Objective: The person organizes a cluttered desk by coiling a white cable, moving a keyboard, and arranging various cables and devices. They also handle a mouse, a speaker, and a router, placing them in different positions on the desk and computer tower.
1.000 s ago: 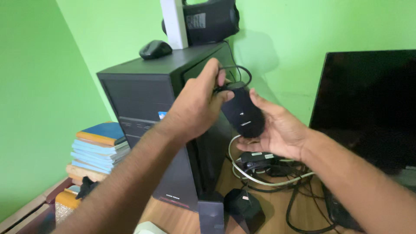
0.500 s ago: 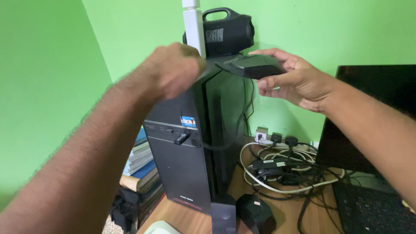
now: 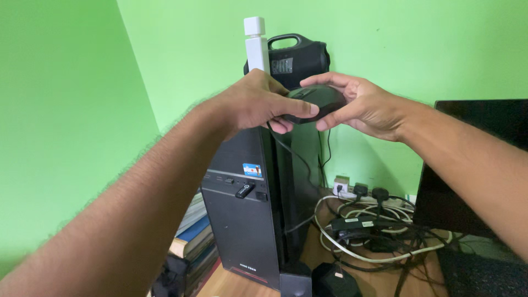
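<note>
Hands meeting above black computer tower, left hand and right hand both gripping black computer mouse between fingers, portable speaker behind, tangled cables on desk below

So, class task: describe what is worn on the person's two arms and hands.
Nothing is worn. The left hand and right hand are bare, with no gloves, rings or watch in view. Both forearms are uncovered right to the picture's edge; no sleeve shows.
</note>
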